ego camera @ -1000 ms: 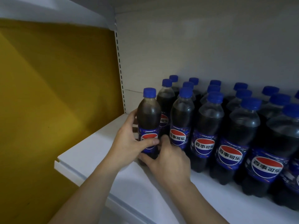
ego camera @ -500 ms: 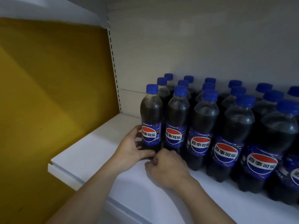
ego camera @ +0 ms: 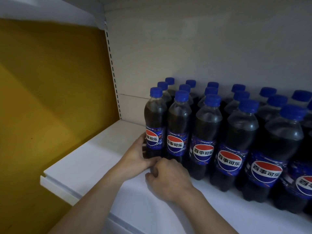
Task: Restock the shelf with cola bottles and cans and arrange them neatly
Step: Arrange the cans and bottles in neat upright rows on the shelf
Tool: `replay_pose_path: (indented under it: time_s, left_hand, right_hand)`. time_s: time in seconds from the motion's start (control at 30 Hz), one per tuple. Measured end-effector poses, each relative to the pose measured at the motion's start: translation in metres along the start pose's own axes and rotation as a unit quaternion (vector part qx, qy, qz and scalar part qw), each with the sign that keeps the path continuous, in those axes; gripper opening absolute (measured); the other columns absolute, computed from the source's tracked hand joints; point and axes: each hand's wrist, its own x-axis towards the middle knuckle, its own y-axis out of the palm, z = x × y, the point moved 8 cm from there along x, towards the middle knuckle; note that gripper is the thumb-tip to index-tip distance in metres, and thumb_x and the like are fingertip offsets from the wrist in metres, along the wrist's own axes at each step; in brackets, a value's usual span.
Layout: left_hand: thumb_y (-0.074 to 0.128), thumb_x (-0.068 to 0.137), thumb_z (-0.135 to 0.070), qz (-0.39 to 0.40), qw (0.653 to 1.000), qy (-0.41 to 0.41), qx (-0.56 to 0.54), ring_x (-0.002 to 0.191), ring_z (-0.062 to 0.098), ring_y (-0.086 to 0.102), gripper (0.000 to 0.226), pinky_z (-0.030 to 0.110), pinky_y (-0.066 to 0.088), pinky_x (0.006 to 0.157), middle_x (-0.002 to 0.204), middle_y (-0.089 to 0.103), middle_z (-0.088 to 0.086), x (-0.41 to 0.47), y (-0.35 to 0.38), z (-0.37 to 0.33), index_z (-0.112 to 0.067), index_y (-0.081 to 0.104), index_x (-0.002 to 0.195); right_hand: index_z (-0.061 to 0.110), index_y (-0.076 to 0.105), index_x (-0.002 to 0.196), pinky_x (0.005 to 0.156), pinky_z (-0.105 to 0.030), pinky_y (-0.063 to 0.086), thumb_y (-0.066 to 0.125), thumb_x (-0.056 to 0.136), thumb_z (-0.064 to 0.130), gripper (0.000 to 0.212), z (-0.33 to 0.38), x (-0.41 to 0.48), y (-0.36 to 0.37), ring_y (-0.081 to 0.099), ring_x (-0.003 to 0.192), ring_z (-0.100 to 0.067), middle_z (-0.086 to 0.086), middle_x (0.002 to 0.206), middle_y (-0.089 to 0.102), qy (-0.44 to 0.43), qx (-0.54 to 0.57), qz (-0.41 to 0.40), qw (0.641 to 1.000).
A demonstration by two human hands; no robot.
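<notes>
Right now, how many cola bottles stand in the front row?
6 along the shelf front: leftmost bottle, second, third, fourth, fifth, sixth cut off at right; more may be hidden.

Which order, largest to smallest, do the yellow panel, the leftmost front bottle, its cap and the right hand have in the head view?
1. yellow panel
2. leftmost front bottle and right hand: about alike here; the hand is nearer the camera, so I leave them unranked
3. cap
</notes>
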Motion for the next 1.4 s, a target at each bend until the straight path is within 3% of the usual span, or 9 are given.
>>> replay_pose_path:
  time_s: [0.17, 0.47, 0.6, 0.7, 0.77, 0.93, 1.1, 1.27, 1.4]
  left_hand:
    - [0.081, 0.080, -0.003, 0.031, 0.998, 0.018, -0.046, 0.126, 0.011, 0.060, 0.079, 0.043, 0.049, 0.107, 0.135, 0.064, -0.009, 0.007, 0.011, -0.007, -0.029, 0.045, 0.144]
    - [0.085, 0.072, -0.025, 0.007, 0.999, 0.002, -0.033, 0.121, 0.011, 0.063, 0.070, 0.050, 0.049, 0.106, 0.128, 0.068, -0.014, 0.004, 0.012, -0.004, -0.040, 0.052, 0.133]
    - [0.085, 0.076, -0.032, 0.062, 0.992, -0.015, -0.106, 0.123, 0.014, 0.062, 0.071, 0.046, 0.048, 0.106, 0.132, 0.066, -0.010, 0.002, 0.009, -0.014, -0.036, 0.049, 0.137]
    - [0.041, 0.084, -0.074, 0.007, 0.956, -0.077, -0.284, 0.126, 0.017, 0.059, 0.069, 0.046, 0.038, 0.113, 0.137, 0.064, -0.006, 0.011, -0.003, -0.017, -0.032, 0.052, 0.137]
    - [0.023, 0.086, -0.082, -0.019, 0.936, -0.127, -0.327, 0.122, 0.021, 0.063, 0.078, 0.048, 0.040, 0.112, 0.134, 0.067, -0.001, 0.021, 0.003, -0.013, -0.032, 0.056, 0.135]
    - [0.029, 0.096, -0.073, -0.049, 0.951, -0.149, -0.266, 0.114, 0.024, 0.068, 0.066, 0.049, 0.047, 0.106, 0.120, 0.074, 0.002, 0.027, 0.011, -0.018, -0.029, 0.067, 0.126]
    - [0.040, 0.096, -0.062, -0.040, 0.950, -0.132, -0.279, 0.094, 0.016, 0.075, 0.051, 0.038, 0.052, 0.084, 0.110, 0.077, 0.001, 0.028, 0.011, -0.015, -0.026, 0.069, 0.116]
    - [0.037, 0.099, -0.061, -0.050, 0.922, -0.150, -0.355, 0.103, 0.025, 0.074, 0.055, 0.045, 0.050, 0.091, 0.117, 0.074, 0.009, 0.033, 0.005, -0.010, -0.022, 0.067, 0.123]
    - [0.043, 0.098, -0.048, -0.083, 0.938, -0.133, -0.309, 0.076, 0.019, 0.074, 0.044, 0.033, 0.054, 0.071, 0.084, 0.078, 0.006, 0.047, 0.006, -0.010, -0.011, 0.067, 0.099]
  right_hand:
    - [0.018, 0.056, 0.075, 0.075, -0.032, 0.053, 0.056, 0.088, 0.048, 0.033, -0.002, 0.001, -0.001, 0.066, 0.088, -0.028, -0.002, 0.088, 0.069, -0.002, 0.002, -0.002, 1.000]
    - [0.018, 0.056, 0.077, 0.072, -0.030, 0.049, 0.056, 0.088, 0.047, 0.030, -0.001, 0.000, -0.001, 0.065, 0.089, -0.028, -0.001, 0.089, 0.068, -0.007, 0.008, -0.012, 1.000]
    - [0.019, 0.057, 0.078, 0.071, -0.030, 0.046, 0.056, 0.089, 0.048, 0.031, -0.001, -0.001, -0.001, 0.065, 0.091, -0.028, -0.001, 0.086, 0.066, -0.007, 0.006, -0.004, 1.000]
    - [0.017, 0.058, 0.075, 0.071, -0.030, 0.048, 0.056, 0.088, 0.049, 0.034, -0.003, 0.001, -0.002, 0.066, 0.089, -0.029, -0.001, 0.082, 0.066, 0.002, 0.012, 0.000, 1.000]
    - [0.018, 0.059, 0.075, 0.072, -0.031, 0.048, 0.057, 0.089, 0.049, 0.034, -0.003, 0.001, -0.001, 0.066, 0.090, -0.029, -0.003, 0.086, 0.069, 0.002, 0.008, 0.004, 1.000]
    - [0.017, 0.060, 0.076, 0.070, -0.030, 0.047, 0.058, 0.089, 0.049, 0.035, -0.004, 0.002, -0.001, 0.066, 0.087, -0.028, -0.003, 0.086, 0.070, 0.002, 0.016, 0.010, 1.000]
    - [0.017, 0.064, 0.088, 0.073, -0.031, 0.046, 0.057, 0.091, 0.050, 0.034, -0.003, 0.003, 0.001, 0.065, 0.093, -0.030, -0.004, 0.094, 0.070, -0.003, 0.014, 0.007, 1.000]
    - [0.016, 0.065, 0.089, 0.074, -0.032, 0.048, 0.057, 0.091, 0.050, 0.035, -0.007, 0.002, 0.002, 0.065, 0.094, -0.029, -0.004, 0.095, 0.071, 0.005, 0.028, 0.018, 0.999]
    - [0.017, 0.063, 0.089, 0.077, -0.034, 0.049, 0.056, 0.090, 0.051, 0.035, -0.010, 0.005, 0.002, 0.065, 0.094, -0.030, -0.004, 0.095, 0.070, 0.008, 0.044, 0.016, 0.999]
